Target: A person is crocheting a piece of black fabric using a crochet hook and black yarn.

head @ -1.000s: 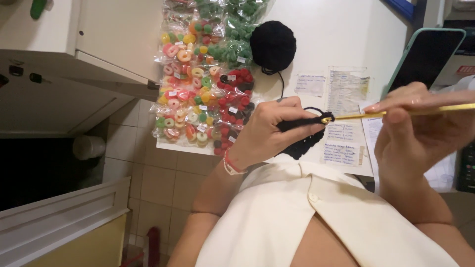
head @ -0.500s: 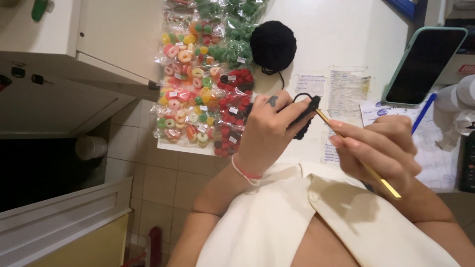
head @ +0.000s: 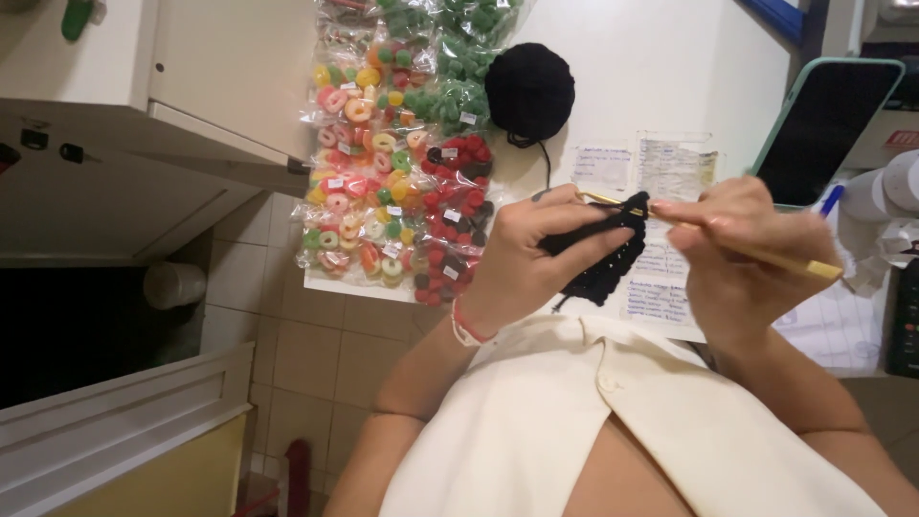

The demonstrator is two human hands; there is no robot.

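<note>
my left hand (head: 531,254) is closed round a black crochet piece (head: 601,251), thumb + fingers pinching it; most of the piece hangs out to the right of my palm, btwn both hands. my right hand (head: 732,263) grips a yellow crochet hook (head: 713,241), fingers shut on the shaft, tip poking into the top edge of the piece, handle end sticking out right. a thin strand runs up from the work to a black yarn ball (head: 529,92) on the white table (head: 661,67). left of that, bags of coloured gummy sweets (head: 383,182). paper notes (head: 661,172) lie under the work, a phone (head: 823,124) w/ dark screen leans at the right.
</note>
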